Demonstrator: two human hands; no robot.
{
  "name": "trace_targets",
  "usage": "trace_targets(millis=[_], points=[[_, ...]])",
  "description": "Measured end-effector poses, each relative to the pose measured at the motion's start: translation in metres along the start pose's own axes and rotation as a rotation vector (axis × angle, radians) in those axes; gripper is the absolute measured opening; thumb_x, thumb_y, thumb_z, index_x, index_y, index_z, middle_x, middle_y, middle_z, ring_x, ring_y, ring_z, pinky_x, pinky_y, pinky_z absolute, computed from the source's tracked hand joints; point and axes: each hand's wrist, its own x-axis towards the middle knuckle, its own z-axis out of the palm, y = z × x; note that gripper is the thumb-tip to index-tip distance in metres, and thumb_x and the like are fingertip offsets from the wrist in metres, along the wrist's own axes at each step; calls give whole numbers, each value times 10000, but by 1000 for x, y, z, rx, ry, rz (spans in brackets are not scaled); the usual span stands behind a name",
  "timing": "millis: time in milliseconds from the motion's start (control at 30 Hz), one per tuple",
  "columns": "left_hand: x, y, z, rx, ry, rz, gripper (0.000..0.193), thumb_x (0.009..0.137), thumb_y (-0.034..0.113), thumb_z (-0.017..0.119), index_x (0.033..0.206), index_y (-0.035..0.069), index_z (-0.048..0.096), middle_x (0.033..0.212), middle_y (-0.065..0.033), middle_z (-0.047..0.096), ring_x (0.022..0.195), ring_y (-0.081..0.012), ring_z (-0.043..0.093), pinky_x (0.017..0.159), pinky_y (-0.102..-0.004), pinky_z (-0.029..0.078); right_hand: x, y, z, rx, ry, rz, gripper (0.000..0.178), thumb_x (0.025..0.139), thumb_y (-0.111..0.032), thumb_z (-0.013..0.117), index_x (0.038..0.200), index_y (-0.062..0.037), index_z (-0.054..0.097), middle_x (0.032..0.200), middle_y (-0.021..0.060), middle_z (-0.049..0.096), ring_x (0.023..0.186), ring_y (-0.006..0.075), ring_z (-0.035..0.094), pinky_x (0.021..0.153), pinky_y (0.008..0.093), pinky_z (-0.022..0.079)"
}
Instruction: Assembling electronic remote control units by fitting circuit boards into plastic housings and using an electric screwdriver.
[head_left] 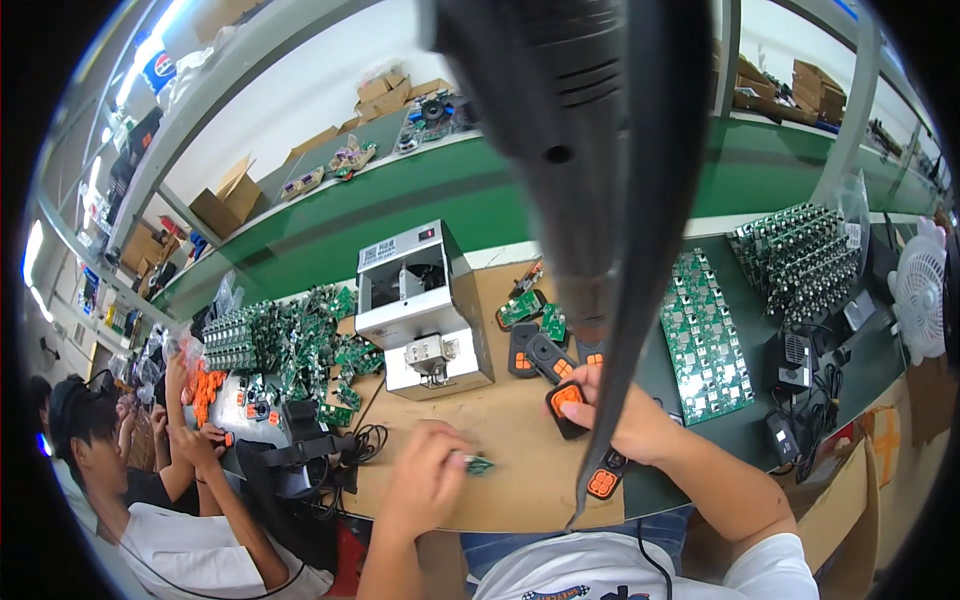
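My left hand [430,475] is over the brown cardboard sheet [520,490], its fingers closed on the edge of a small green circuit board [480,465]. In my right hand [625,420] is a black remote control [568,408] with orange buttons, the thumb lying on its button face. Another black-and-orange remote [604,482] lies below that hand, partly covered by a dark strip. Beyond the right hand, several black remote casings [545,355] lie together, with loose green boards [520,310] behind them.
A silver boxy machine [425,310] stands behind my left hand. A large dark vented object [560,150] hangs close, blocking the centre. Piled circuit boards [310,340] lie left; a board panel [705,340], stacked panels [800,260] and a white fan [918,290] are right. A co-worker [150,520] sits left.
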Motion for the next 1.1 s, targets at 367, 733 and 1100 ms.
trace_targets(millis=[367, 733, 1100], points=[[14, 22, -18, 481, -381, 181, 190, 662, 162, 759, 828, 115, 678, 881, -14, 627, 888, -271, 585, 857, -392, 439, -8, -20, -11, -329, 95, -85, 237, 858, -79, 648, 1084, -16, 613, 820, -25, 519, 717, 34, 466, 664, 191, 410], [30, 65, 67, -964, -3, -302, 163, 762, -55, 720, 902, -66, 637, 932, -113, 653, 800, -144, 634, 686, -258, 516, -1, 12, 0, 77, 206, -428, 253, 884, -83, 645, 1052, -54, 458, 910, -6, 478, 811, 54, 471, 755, 221, 422], [31, 46, 57, -726, 2, -54, 184, 690, 3, 796, 841, -10, 691, 964, -33, 513, 789, -96, 536, 657, -216, 452, -7, 15, 4, 42, -33, -397, 237, 938, -52, 531, 1158, 34, 537, 1058, 44, 541, 1032, 127, 544, 898, 276, 440]])
